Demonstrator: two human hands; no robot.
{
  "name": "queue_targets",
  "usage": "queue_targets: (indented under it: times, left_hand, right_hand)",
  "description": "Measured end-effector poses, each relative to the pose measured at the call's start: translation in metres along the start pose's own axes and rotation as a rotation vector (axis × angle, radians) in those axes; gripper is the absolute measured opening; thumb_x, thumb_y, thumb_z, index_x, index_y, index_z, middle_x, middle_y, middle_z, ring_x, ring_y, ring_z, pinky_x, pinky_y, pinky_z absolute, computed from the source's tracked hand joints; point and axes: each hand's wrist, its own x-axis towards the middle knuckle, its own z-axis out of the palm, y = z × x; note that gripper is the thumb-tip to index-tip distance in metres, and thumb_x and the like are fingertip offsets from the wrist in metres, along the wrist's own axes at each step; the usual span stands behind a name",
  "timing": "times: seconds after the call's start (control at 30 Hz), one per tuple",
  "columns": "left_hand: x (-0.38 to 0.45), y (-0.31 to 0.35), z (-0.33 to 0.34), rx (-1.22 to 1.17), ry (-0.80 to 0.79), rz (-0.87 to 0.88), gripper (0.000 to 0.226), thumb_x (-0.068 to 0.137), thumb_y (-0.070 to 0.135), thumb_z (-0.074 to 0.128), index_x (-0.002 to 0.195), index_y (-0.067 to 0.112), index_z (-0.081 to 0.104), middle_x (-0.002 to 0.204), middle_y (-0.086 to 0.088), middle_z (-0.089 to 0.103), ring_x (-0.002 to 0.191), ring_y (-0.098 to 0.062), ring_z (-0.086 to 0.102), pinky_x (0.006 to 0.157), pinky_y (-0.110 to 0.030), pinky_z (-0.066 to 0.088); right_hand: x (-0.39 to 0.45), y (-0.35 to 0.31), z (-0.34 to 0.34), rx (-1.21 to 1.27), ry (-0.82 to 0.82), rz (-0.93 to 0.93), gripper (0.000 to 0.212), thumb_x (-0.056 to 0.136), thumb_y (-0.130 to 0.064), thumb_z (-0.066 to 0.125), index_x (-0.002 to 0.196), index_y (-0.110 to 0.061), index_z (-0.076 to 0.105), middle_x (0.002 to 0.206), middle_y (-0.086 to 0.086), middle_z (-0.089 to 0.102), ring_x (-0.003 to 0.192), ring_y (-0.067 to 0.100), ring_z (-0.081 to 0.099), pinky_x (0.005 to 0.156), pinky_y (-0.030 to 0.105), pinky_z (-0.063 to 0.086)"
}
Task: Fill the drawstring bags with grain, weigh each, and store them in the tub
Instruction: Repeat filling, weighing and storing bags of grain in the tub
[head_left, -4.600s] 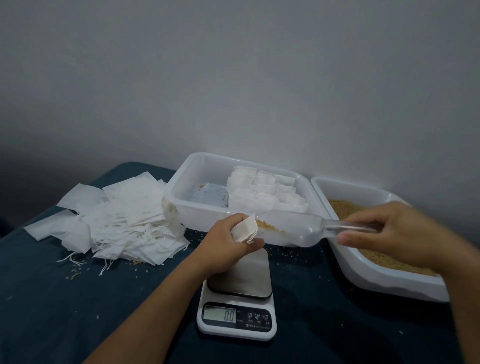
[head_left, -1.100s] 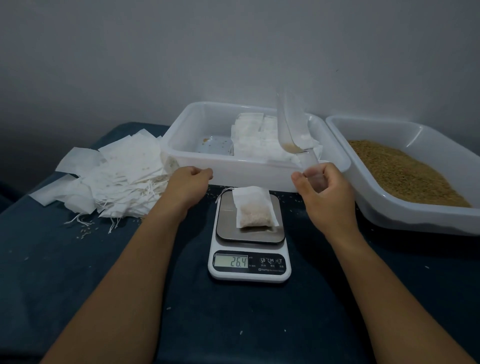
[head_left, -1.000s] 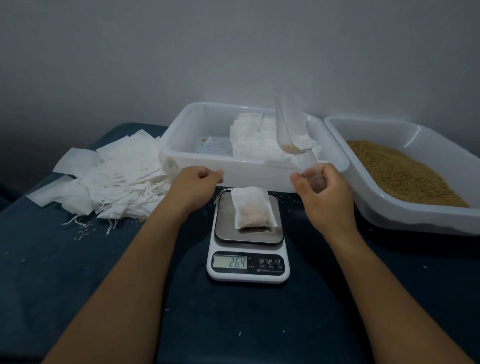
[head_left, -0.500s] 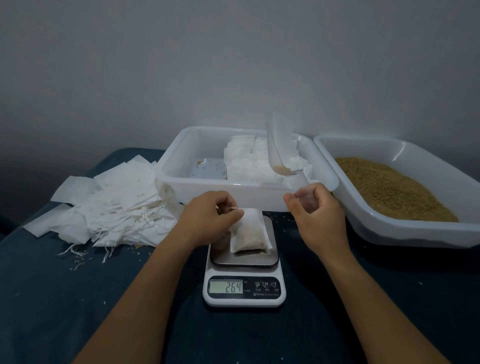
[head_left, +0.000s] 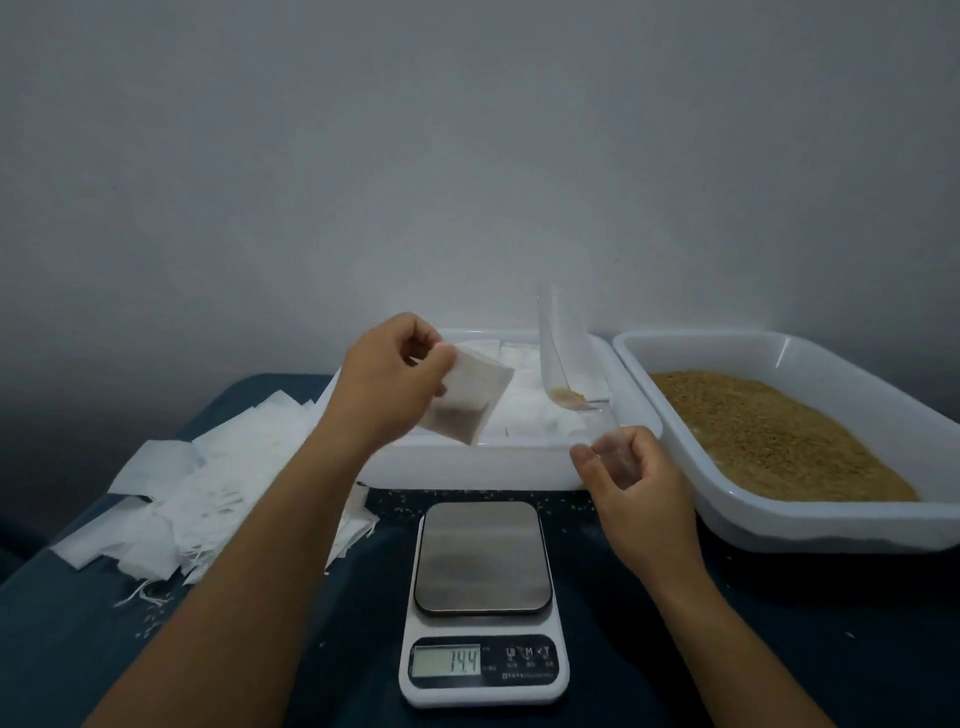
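My left hand (head_left: 387, 384) pinches a small white drawstring bag (head_left: 467, 402) filled with grain and holds it in the air over the front rim of the white storage tub (head_left: 467, 465). Several filled bags (head_left: 535, 410) lie packed inside that tub. My right hand (head_left: 631, 486) grips the handle of a clear plastic scoop (head_left: 563, 353), which stands upright with a little grain at its bottom. The kitchen scale (head_left: 483, 597) sits in front with a bare platform, its display reading 14.4.
A white tray of brown grain (head_left: 779, 436) stands at the right. A heap of flat empty bags (head_left: 208, 493) with loose strings lies at the left on the dark blue cloth. Stray grains dot the cloth near the scale. A grey wall is behind.
My left hand has lifted the filled bag off the scale and raised it toward the tub. The display has dropped from 26.4 to 14.4. My right hand still holds the scoop.
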Motion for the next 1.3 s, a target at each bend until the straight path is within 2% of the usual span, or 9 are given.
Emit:
queue_targets:
  times: [0.13, 0.27, 0.43, 0.67, 0.83, 0.93, 1.03, 1.17, 1.3]
  left_hand:
    - [0.030, -0.007, 0.017, 0.090, -0.056, -0.071, 0.010, 0.097, 0.022, 0.063, 0.087, 0.021, 0.063, 0.078, 0.007, 0.073, 0.067, -0.004, 0.073, 0.071, -0.037, 0.063]
    - [0.044, -0.024, 0.044, 0.169, -0.178, -0.168, 0.010, 0.096, 0.019, 0.058, 0.092, 0.014, 0.065, 0.074, 0.004, 0.076, 0.068, -0.005, 0.074, 0.073, -0.034, 0.064]
    - [0.055, -0.039, 0.068, 0.088, -0.249, -0.393, 0.017, 0.092, 0.016, 0.060, 0.089, 0.000, 0.067, 0.083, -0.012, 0.079, 0.060, -0.009, 0.075, 0.062, -0.026, 0.062]
    - [0.061, -0.056, 0.089, 0.187, -0.238, -0.621, 0.014, 0.089, 0.014, 0.058, 0.095, 0.003, 0.064, 0.060, -0.007, 0.073, 0.040, -0.012, 0.062, 0.045, -0.017, 0.047]
    - [0.067, -0.061, 0.085, 0.477, -0.271, -0.521, 0.010, 0.084, 0.013, 0.056, 0.090, 0.008, 0.061, 0.068, -0.006, 0.073, 0.067, -0.022, 0.069, 0.078, -0.032, 0.061]
    - [0.068, -0.066, 0.077, 0.497, -0.265, -0.478, 0.026, 0.085, 0.016, 0.057, 0.109, 0.009, 0.062, 0.093, -0.005, 0.071, 0.084, -0.024, 0.068, 0.076, -0.033, 0.055]
    - [0.056, -0.061, 0.064, 0.366, -0.030, -0.328, 0.033, 0.091, 0.027, 0.063, 0.123, 0.024, 0.055, 0.112, 0.001, 0.061, 0.088, -0.016, 0.061, 0.071, -0.031, 0.044]
    - [0.001, -0.049, 0.047, 0.112, 0.222, -0.130, 0.021, 0.092, 0.031, 0.066, 0.108, 0.039, 0.055, 0.091, 0.009, 0.061, 0.080, -0.005, 0.060, 0.068, -0.026, 0.046]
    - [-0.067, -0.068, 0.035, 0.089, 0.076, -0.235, 0.013, 0.093, 0.034, 0.068, 0.095, 0.041, 0.057, 0.074, 0.008, 0.061, 0.070, -0.002, 0.060, 0.061, -0.021, 0.041]
  right_hand:
    - [0.000, -0.002, -0.002, 0.017, 0.016, -0.002, 0.022, 0.090, -0.050, 0.075, 0.086, -0.034, 0.061, 0.085, -0.018, 0.070, 0.079, -0.001, 0.067, 0.065, 0.022, 0.046]
    - [0.001, -0.003, -0.004, 0.035, 0.019, 0.012, 0.019, 0.091, -0.049, 0.075, 0.087, -0.038, 0.060, 0.083, -0.016, 0.071, 0.077, 0.000, 0.068, 0.065, 0.022, 0.047]
    - [0.001, -0.003, -0.005, 0.049, 0.017, 0.017, 0.021, 0.091, -0.048, 0.075, 0.086, -0.034, 0.061, 0.079, -0.016, 0.070, 0.074, 0.000, 0.067, 0.065, 0.020, 0.047]
    - [0.002, -0.005, -0.006, 0.047, 0.024, 0.015, 0.023, 0.091, -0.046, 0.076, 0.084, -0.030, 0.061, 0.077, -0.016, 0.068, 0.073, 0.001, 0.066, 0.061, 0.009, 0.046]
    - [0.003, -0.004, -0.008, 0.025, 0.014, 0.039, 0.022, 0.089, -0.050, 0.076, 0.094, -0.034, 0.061, 0.091, -0.026, 0.069, 0.081, -0.004, 0.067, 0.063, 0.016, 0.048]
    - [0.005, -0.004, -0.010, -0.007, -0.017, 0.066, 0.027, 0.087, -0.054, 0.075, 0.104, -0.043, 0.057, 0.097, -0.032, 0.067, 0.086, -0.010, 0.065, 0.063, 0.018, 0.048]
    - [0.006, -0.003, -0.011, -0.042, -0.027, 0.083, 0.025, 0.089, -0.056, 0.071, 0.106, -0.048, 0.054, 0.090, -0.017, 0.068, 0.085, -0.013, 0.063, 0.062, 0.021, 0.046]
    - [0.008, -0.007, -0.021, -0.132, -0.004, 0.056, 0.031, 0.096, -0.054, 0.063, 0.121, -0.038, 0.057, 0.107, -0.017, 0.064, 0.090, -0.004, 0.063, 0.069, 0.023, 0.048]
    - [0.021, -0.014, -0.042, -0.362, 0.085, -0.058, 0.043, 0.104, -0.039, 0.056, 0.140, -0.016, 0.055, 0.118, 0.002, 0.060, 0.101, 0.022, 0.059, 0.082, 0.039, 0.049]
